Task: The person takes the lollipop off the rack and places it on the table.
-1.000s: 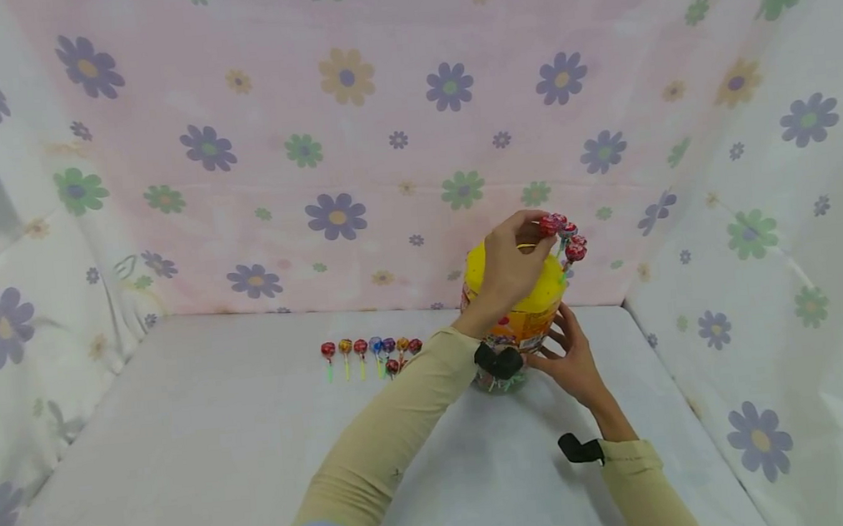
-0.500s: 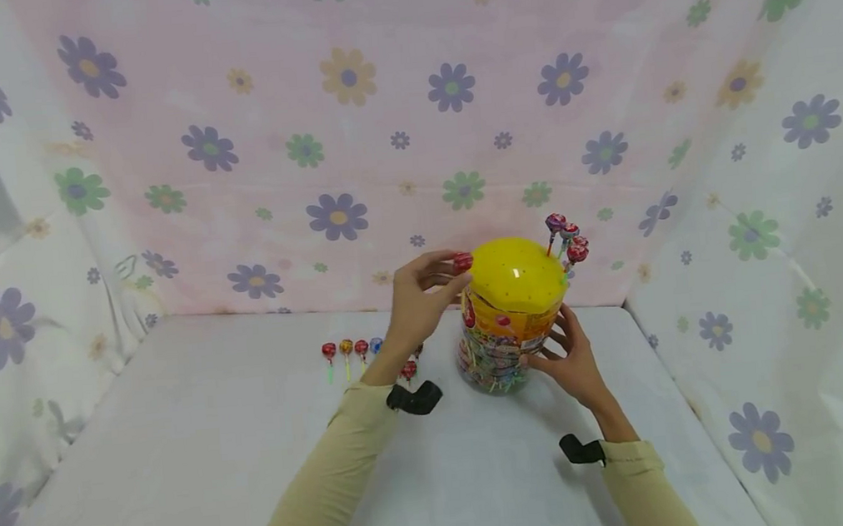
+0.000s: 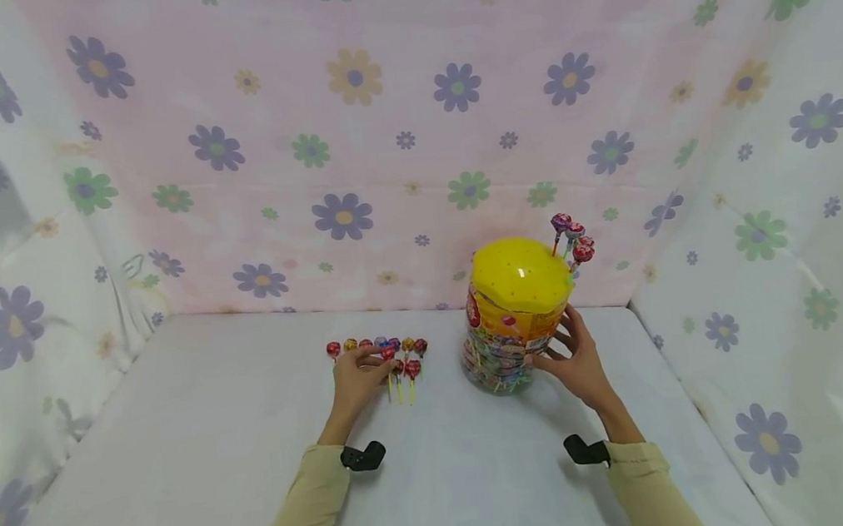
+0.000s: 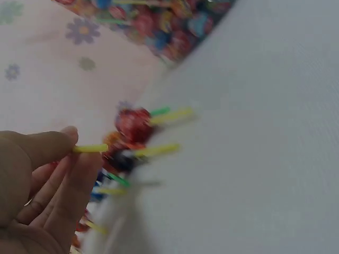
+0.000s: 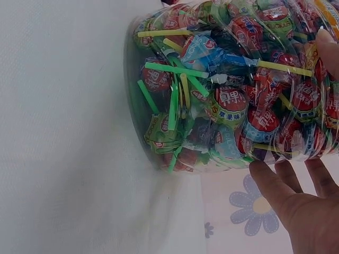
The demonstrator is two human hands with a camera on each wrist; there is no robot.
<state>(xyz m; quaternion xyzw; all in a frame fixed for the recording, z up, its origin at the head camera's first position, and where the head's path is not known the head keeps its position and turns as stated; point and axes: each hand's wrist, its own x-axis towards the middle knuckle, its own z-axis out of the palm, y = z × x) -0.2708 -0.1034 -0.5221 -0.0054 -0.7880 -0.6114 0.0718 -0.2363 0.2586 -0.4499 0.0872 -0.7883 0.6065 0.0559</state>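
Note:
My left hand (image 3: 357, 381) pinches a red-wrapped lollipop (image 3: 388, 353) over the group of lollipops on the white table. Its yellow stick (image 4: 91, 148) pokes out between thumb and fingers in the left wrist view; the head is mostly hidden there. At right, my right hand (image 3: 577, 366) grips the side of a clear candy jar (image 3: 501, 356), thumb in front and fingers round the far side. Wrapped lollipops fill the jar (image 5: 228, 106). On its yellow domed lid (image 3: 516, 275), dotted with small holes, several lollipops (image 3: 575, 233) stand upright along the right edge.
Several lollipops lie in a back row, among them an orange one (image 3: 408, 344), with a shorter front row including a red one (image 3: 411, 367). Flower-patterned cloth (image 3: 410, 130) encloses the table (image 3: 182, 451) at the back and both sides.
My left hand has left the jar's lid with a red lollipop and moved left and down to the lollipops on the table. The right hand and jar stay in place.

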